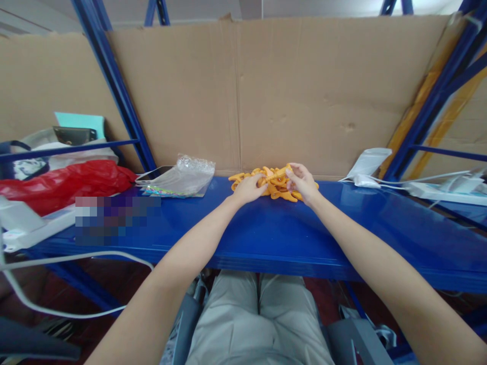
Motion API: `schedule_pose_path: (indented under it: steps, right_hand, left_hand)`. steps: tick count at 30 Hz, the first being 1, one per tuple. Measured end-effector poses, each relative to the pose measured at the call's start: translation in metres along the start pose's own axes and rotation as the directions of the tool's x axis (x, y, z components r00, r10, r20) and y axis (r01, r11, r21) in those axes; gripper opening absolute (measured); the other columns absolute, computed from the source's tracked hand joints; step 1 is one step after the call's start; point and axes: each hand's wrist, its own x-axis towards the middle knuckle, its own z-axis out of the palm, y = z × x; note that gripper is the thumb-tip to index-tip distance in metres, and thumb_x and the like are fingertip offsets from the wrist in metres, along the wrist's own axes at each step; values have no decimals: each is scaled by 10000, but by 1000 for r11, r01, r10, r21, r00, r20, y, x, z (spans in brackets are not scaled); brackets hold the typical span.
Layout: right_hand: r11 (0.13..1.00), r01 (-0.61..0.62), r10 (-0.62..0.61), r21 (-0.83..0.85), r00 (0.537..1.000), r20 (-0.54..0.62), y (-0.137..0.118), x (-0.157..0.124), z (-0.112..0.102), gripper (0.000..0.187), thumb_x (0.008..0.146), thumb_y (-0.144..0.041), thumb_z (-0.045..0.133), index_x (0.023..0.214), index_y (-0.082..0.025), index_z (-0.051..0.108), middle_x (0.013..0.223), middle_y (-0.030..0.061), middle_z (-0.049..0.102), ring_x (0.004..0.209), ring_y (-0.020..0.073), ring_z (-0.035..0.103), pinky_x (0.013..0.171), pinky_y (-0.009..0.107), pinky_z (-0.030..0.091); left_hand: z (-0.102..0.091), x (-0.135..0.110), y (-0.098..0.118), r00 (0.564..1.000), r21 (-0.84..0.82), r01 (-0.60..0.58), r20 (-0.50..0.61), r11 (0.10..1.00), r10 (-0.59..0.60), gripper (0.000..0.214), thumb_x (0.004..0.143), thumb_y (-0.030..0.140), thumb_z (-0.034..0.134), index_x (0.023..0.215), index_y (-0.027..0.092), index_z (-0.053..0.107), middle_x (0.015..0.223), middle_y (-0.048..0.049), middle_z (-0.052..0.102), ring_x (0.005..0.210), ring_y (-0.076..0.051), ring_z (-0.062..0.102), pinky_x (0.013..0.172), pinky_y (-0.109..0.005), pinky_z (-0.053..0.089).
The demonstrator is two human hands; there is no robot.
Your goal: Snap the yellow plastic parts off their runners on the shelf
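A heap of small orange plastic pieces (279, 191) lies at the back of the blue shelf (266, 228), against the cardboard wall. Both my hands are stretched out to it. My left hand (249, 189) and my right hand (303, 183) are closed in a pinch on the two ends of one long orange piece (277, 176), held just above the heap. Part of the heap is hidden behind my fingers.
A clear plastic bag (182, 176) and a phone (152, 174) lie left of the heap. Further left are a red bag (64, 185) and white boxes (23, 223). White packets and cables (371, 170) lie on the right. Blue rack posts (114, 86) flank the cardboard.
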Motion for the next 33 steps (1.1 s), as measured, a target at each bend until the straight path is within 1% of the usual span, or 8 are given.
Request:
schedule_pose_path:
  steps: [4, 6, 11, 15, 19, 24, 28, 33]
  right_hand:
    - [999, 15, -11, -35, 996, 93, 1, -2, 2, 472, 765, -417, 749, 1150, -288, 509, 859, -25, 614, 510, 89, 560, 447, 228, 466]
    - [999, -2, 8, -50, 994, 110, -1, -3, 3, 461, 768, -393, 754, 1143, -282, 510, 858, -28, 616, 495, 89, 565, 440, 230, 471]
    - [986, -128, 134, -107, 990, 48, -9, -6, 5, 257, 890, -458, 644, 977, -235, 548, 809, -6, 653, 410, 74, 526, 367, 207, 410]
    - [977, -153, 154, -147, 988, 1, -13, -7, 5, 316, 874, -513, 666, 885, -218, 554, 669, -28, 613, 360, 63, 470, 333, 193, 369]
    - [979, -148, 150, -138, 989, 3, -12, -7, 6, 310, 857, -481, 700, 918, -220, 544, 626, -51, 596, 347, 56, 460, 331, 176, 360]
    - [989, -67, 76, -132, 995, 63, -6, -4, 3, 344, 815, -477, 728, 966, -236, 534, 698, -39, 612, 384, 71, 499, 349, 191, 391]
    - [988, 29, -15, -151, 995, 94, 0, -1, -1, 405, 766, -500, 742, 1010, -251, 536, 847, -13, 609, 451, 70, 510, 366, 200, 408]
    - [957, 188, -153, -221, 974, 168, 0, 1, -5, 397, 762, -420, 724, 1076, -244, 557, 1023, 36, 580, 638, 101, 550, 456, 201, 454]
  left_hand:
    - [-5, 0, -3, 994, 22, 91, -57, 996, -90, 333, 916, 338, 577, 1220, 214, 637, 1024, -69, 750, 983, -224, 704, 871, -319, 524]
    - [-7, -1, -4, 989, 37, 119, -93, 992, -115, 316, 918, 339, 577, 1207, 223, 634, 971, -64, 752, 946, -225, 712, 830, -308, 529]
    - [-10, -4, -2, 984, 84, 132, -129, 988, -120, 307, 922, 321, 567, 1210, 229, 622, 978, -75, 752, 969, -245, 716, 813, -309, 529]
    - [-12, -5, 1, 984, 84, 135, -130, 987, -123, 312, 921, 316, 574, 1217, 231, 620, 1020, -75, 753, 1022, -252, 708, 851, -317, 528]
    - [-13, -6, 1, 983, 71, 133, -140, 989, -122, 323, 924, 304, 571, 1237, 236, 617, 1060, -72, 752, 1040, -245, 704, 880, -324, 527]
    - [-13, -5, 0, 984, 69, 124, -140, 990, -114, 342, 937, 300, 545, 1268, 234, 605, 1098, -80, 745, 1067, -257, 696, 899, -346, 528]
    - [-13, -5, -1, 985, 76, 129, -129, 989, -118, 348, 944, 306, 531, 1281, 240, 590, 1117, -78, 742, 1087, -257, 689, 904, -344, 527]
    - [-14, -4, -2, 984, 93, 135, -126, 986, -123, 339, 951, 310, 515, 1274, 235, 585, 1102, -77, 744, 1071, -261, 693, 892, -341, 528]
